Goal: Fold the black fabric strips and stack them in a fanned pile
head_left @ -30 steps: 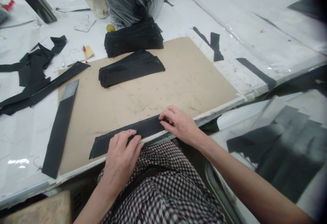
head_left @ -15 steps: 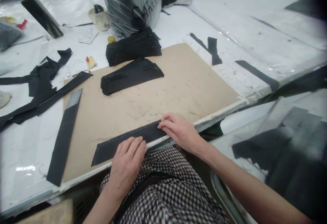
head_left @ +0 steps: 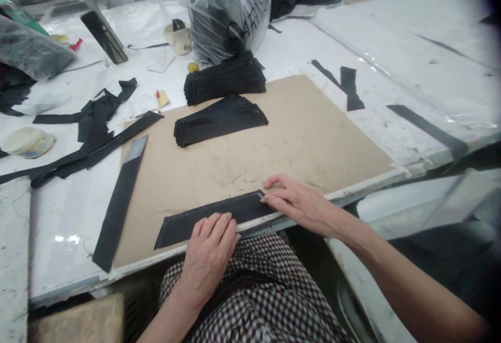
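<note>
A black fabric strip (head_left: 183,225) lies along the front edge of a brown board (head_left: 313,139). My left hand (head_left: 211,246) rests on it near its middle, fingers laid flat together over the table edge. At the strip's right end is my right hand (head_left: 293,197), its index finger lifted apart from the fingers below, which touch the strip's corner. A small pale mark shows at that corner. Further back on the board sits a fanned stack of black pieces (head_left: 219,121), with a second black stack (head_left: 225,79) behind it.
A long black strip with a grey end (head_left: 121,202) lies at the board's left side. Black scraps (head_left: 96,121) are piled beyond it. A clear plastic bag (head_left: 230,14), a small cup (head_left: 179,39) and a phone (head_left: 104,36) stand at the back. Loose black strips (head_left: 426,126) lie on the right.
The view has shifted left, so things appear further right. My right index finger has parted from the fingers below it at the strip's end. My left hand stays on the strip.
</note>
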The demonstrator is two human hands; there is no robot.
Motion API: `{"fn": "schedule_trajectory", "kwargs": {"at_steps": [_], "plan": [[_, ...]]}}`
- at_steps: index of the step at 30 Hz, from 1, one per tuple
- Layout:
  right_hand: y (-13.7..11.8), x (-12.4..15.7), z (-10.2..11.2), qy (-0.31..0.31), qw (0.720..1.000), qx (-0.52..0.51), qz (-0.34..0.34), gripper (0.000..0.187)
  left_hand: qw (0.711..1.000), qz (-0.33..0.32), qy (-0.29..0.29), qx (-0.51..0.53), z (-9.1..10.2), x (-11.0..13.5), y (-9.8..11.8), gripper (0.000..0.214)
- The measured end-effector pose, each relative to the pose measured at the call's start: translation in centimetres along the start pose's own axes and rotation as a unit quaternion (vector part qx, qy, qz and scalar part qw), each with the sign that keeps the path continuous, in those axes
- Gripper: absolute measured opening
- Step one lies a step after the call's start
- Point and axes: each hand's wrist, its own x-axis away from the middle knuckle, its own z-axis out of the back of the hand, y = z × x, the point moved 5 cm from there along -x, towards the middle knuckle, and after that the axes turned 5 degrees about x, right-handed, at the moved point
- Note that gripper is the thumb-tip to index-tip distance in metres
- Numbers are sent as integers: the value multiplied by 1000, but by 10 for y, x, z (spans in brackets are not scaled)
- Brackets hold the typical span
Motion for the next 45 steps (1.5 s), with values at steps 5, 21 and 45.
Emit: {"fn": "schedule_trajectory", "kwargs": {"at_steps": [5,21,45], "plan": [[2,11,8,131,991,15,-37,24,1000,-6,23,5,0,3,-1,27],[-1,41,-16,221,969,62,-95,15,997,-31,14,65,-13,-45,28,19],[-2,17,-22,191,972,116,-68,11,995,-25,32,86,-31,-42,26,28]]}}
